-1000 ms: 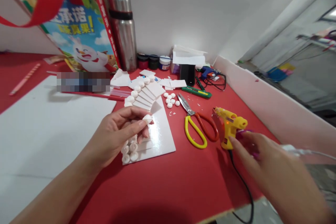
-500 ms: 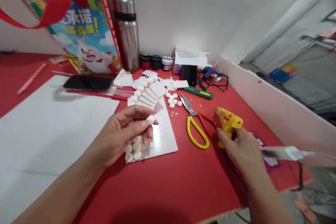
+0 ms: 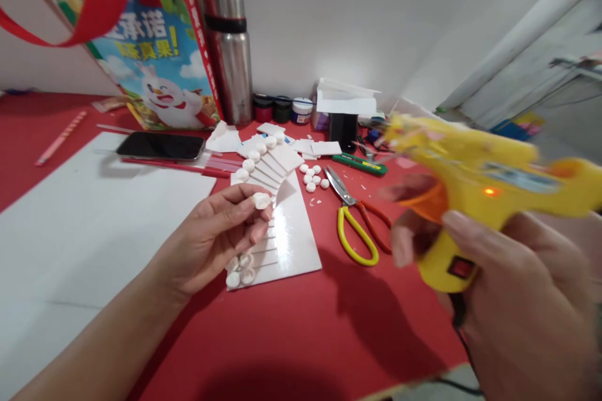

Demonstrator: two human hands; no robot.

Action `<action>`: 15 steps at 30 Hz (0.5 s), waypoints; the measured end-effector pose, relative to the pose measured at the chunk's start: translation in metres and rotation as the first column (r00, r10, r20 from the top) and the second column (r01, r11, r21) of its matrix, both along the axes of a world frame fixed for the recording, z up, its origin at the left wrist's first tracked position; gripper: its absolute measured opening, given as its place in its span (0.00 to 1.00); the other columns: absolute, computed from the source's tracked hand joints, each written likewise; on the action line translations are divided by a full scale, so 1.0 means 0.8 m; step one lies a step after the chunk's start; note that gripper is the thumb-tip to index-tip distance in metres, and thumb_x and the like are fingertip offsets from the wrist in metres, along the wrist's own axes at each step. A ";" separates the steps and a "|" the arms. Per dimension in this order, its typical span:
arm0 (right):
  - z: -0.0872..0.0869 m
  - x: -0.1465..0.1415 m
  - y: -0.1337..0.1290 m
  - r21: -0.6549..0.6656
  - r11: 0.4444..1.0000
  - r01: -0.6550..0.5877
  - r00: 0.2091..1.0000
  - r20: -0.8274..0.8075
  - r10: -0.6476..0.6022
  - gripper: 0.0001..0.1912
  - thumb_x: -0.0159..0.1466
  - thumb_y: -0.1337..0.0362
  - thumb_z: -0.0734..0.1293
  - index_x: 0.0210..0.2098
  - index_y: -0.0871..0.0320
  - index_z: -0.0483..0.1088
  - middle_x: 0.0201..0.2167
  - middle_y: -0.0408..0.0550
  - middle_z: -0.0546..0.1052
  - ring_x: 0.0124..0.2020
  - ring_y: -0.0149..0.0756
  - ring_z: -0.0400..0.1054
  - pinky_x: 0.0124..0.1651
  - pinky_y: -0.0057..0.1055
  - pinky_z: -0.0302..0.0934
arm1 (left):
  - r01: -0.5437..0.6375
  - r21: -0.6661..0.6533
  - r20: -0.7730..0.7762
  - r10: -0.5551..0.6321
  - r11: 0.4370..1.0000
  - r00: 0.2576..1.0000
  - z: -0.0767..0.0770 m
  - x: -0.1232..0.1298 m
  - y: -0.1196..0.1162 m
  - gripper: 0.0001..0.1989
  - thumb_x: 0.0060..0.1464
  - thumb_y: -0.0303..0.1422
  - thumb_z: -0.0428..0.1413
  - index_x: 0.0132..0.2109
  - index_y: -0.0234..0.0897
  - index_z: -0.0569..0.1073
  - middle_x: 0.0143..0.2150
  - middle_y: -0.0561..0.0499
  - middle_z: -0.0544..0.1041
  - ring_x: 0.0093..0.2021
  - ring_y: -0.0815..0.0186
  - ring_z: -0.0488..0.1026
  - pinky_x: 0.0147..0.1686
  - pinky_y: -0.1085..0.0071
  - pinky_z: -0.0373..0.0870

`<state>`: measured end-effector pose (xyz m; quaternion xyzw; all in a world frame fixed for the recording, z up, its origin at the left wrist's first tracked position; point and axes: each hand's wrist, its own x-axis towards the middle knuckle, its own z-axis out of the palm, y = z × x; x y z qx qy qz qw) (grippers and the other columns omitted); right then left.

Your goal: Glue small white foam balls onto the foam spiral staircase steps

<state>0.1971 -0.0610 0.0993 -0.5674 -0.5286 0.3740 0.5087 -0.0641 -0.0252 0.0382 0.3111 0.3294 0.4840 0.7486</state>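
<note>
Between the thumb and fingers of my left hand is a small white rounded piece, perhaps clay or foam. My right hand grips a yellow hot glue gun by its handle, raised close to the camera; its small orange light glows and its nozzle points left. Beneath my left hand lies a white board bearing strips fanned out like steps, with white round pieces at their outer ends. Several loose white pieces sit just beyond, beside scissors with yellow and orange-red handles.
A green utility knife lies behind the scissors. Along the wall stand a steel thermos, paint jars and a printed bag. A phone rests on a large white sheet at left. The glue gun's cord hangs over the table edge.
My right hand has lifted the glue gun off the right side of the table, up and toward the camera. My left hand has shifted slightly left and turned, still pinching the white piece.
</note>
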 end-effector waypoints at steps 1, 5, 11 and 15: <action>0.005 -0.012 0.008 -0.053 0.993 -0.101 0.985 -0.143 0.093 0.07 0.64 0.58 0.69 0.35 0.56 0.75 0.25 0.46 0.74 0.19 0.32 0.63 0.23 0.33 0.60 | -0.010 0.001 0.001 0.010 1.000 1.000 0.000 -0.001 0.000 0.06 0.57 0.31 0.65 0.41 0.34 0.79 0.34 0.50 0.77 0.25 0.76 0.70 0.20 0.84 0.66; -0.011 -0.043 0.044 -0.007 0.924 -0.382 0.793 -0.517 0.324 0.08 0.62 0.61 0.71 0.38 0.59 0.77 0.31 0.46 0.75 0.21 0.27 0.63 0.22 0.28 0.56 | -0.045 0.006 -0.009 0.045 0.999 0.999 -0.001 -0.001 0.000 0.08 0.58 0.34 0.65 0.39 0.33 0.79 0.31 0.52 0.76 0.24 0.77 0.67 0.23 0.84 0.67; -0.058 -0.059 0.053 0.022 0.886 -0.463 0.700 -0.604 0.381 0.10 0.64 0.58 0.69 0.36 0.60 0.76 0.31 0.47 0.75 0.19 0.25 0.61 0.21 0.28 0.51 | -0.035 -0.017 -0.016 0.035 0.999 0.999 0.001 -0.001 0.003 0.07 0.58 0.32 0.65 0.39 0.31 0.81 0.27 0.52 0.74 0.23 0.78 0.66 0.23 0.86 0.67; -0.068 -0.064 0.023 0.016 0.921 -0.388 0.710 -0.632 0.310 0.09 0.66 0.59 0.68 0.36 0.59 0.74 0.31 0.46 0.74 0.19 0.25 0.61 0.21 0.28 0.52 | -0.091 -0.010 -0.014 0.091 0.996 0.996 0.003 0.000 0.003 0.06 0.57 0.29 0.65 0.39 0.29 0.81 0.29 0.50 0.75 0.27 0.76 0.70 0.25 0.86 0.69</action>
